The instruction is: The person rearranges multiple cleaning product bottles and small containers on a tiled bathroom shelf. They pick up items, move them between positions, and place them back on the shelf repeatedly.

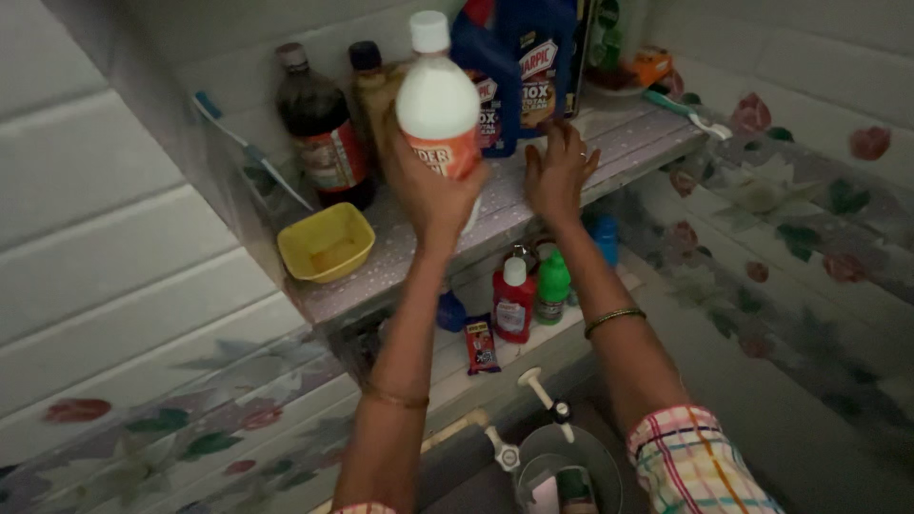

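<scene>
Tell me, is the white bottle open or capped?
Capped. The white bottle, upright in the left hand, has its white cap on top.

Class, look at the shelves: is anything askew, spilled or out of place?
Nothing is spilled. One toothbrush leans slanted against the wall beside the yellow bowl, and a red sachet lies loose on the lower ledge.

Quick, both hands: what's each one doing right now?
Left hand: closed, grip around the white bottle with an orange label, held upright over the shelf.
Right hand: open, fingers spread, holding nothing, resting on the shelf by the blue jug.
</scene>
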